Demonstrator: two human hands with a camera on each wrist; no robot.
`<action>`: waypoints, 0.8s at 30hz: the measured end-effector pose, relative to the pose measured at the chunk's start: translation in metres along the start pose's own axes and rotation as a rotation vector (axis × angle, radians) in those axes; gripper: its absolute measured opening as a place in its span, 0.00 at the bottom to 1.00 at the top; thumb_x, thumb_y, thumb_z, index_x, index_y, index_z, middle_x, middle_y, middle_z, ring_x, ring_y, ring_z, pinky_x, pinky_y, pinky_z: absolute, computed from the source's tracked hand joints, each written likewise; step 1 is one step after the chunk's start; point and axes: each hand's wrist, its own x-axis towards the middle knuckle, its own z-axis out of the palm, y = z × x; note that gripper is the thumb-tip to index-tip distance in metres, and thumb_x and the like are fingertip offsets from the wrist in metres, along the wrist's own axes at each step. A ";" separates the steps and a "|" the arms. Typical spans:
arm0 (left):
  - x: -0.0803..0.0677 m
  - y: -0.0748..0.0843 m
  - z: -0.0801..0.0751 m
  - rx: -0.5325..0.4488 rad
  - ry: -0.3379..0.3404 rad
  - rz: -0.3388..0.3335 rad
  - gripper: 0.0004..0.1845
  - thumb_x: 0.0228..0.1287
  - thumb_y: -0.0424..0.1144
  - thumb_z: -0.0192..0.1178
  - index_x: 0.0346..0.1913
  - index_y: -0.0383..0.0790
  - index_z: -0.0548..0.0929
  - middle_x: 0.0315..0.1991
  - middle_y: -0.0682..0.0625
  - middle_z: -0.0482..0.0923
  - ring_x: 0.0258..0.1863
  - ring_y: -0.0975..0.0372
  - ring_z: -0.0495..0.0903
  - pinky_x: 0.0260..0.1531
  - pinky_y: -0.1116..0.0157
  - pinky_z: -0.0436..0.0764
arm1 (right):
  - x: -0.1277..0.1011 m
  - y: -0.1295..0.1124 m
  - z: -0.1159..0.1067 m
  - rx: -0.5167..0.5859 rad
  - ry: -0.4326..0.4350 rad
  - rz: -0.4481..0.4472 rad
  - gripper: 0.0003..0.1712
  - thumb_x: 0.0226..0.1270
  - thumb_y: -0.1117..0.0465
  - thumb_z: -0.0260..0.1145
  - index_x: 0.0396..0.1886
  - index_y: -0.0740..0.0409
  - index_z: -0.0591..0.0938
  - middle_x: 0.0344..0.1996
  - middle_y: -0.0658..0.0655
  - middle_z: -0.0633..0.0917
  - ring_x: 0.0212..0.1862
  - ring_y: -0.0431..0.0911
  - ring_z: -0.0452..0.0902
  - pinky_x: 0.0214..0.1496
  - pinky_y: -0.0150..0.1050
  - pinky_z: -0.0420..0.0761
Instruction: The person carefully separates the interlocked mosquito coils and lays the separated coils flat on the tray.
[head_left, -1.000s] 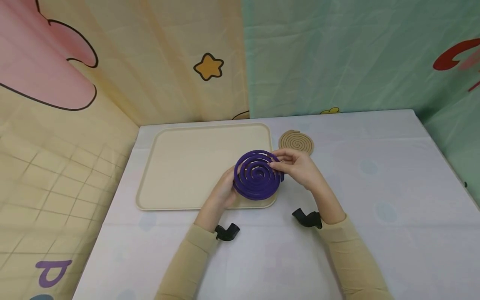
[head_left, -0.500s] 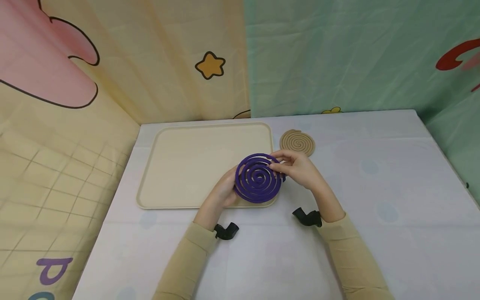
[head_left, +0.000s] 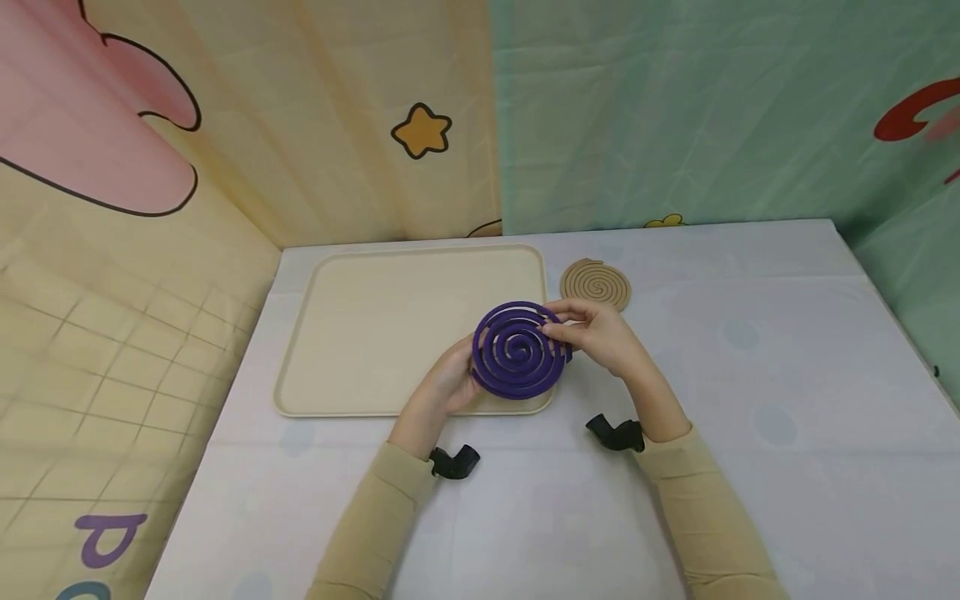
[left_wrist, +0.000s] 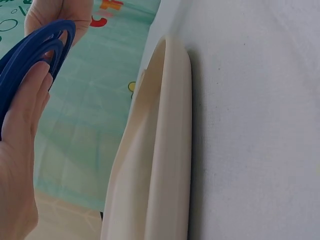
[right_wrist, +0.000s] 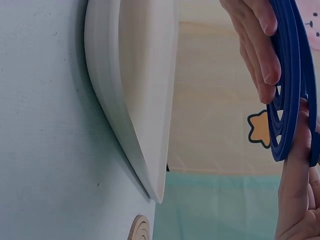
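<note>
A round purple spiral coil (head_left: 517,354) is held tilted above the tray's near right corner; it looks blue in the left wrist view (left_wrist: 30,55) and the right wrist view. My left hand (head_left: 447,379) supports it from the left, with straight fingers (left_wrist: 30,92) flat against its underside; the left thumb is hidden. On the other side, my right hand (head_left: 600,337) pinches the coil's right rim, thumb on top and a finger (right_wrist: 296,155) in between its turns. Behind the right hand, a tan spiral disc (head_left: 595,283) lies flat on the table.
A cream rectangular tray (head_left: 360,333) with a raised rim lies on the white cloth-covered table (head_left: 750,375). Printed curtains (head_left: 675,117) hang along the back and both sides. Black curved wrist mounts (head_left: 455,462) stick out inward from both wrists.
The purple coil's tilt has shifted slightly, first flatter toward the camera, then back. Both hands have kept their hold and nearly the same place.
</note>
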 end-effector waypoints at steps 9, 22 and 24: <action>0.005 -0.004 0.003 -0.111 0.038 0.013 0.24 0.82 0.45 0.28 0.40 0.49 0.79 0.30 0.59 0.83 0.31 0.71 0.82 0.34 0.73 0.81 | 0.001 -0.001 0.001 0.068 0.103 0.052 0.24 0.67 0.62 0.67 0.61 0.67 0.77 0.39 0.50 0.86 0.33 0.33 0.81 0.38 0.29 0.83; 0.003 -0.006 0.006 -0.249 0.219 0.121 0.16 0.82 0.47 0.32 0.49 0.46 0.71 0.37 0.58 0.81 0.37 0.70 0.81 0.41 0.74 0.80 | 0.005 0.004 0.002 0.320 0.159 0.111 0.25 0.71 0.63 0.63 0.64 0.68 0.71 0.31 0.37 0.86 0.33 0.34 0.83 0.38 0.28 0.84; 0.001 -0.005 0.003 -0.268 0.236 0.143 0.17 0.82 0.47 0.32 0.49 0.45 0.71 0.38 0.57 0.82 0.38 0.69 0.82 0.44 0.74 0.80 | 0.006 0.005 0.002 0.345 0.161 0.121 0.26 0.71 0.63 0.63 0.65 0.68 0.70 0.32 0.38 0.86 0.34 0.34 0.84 0.40 0.28 0.84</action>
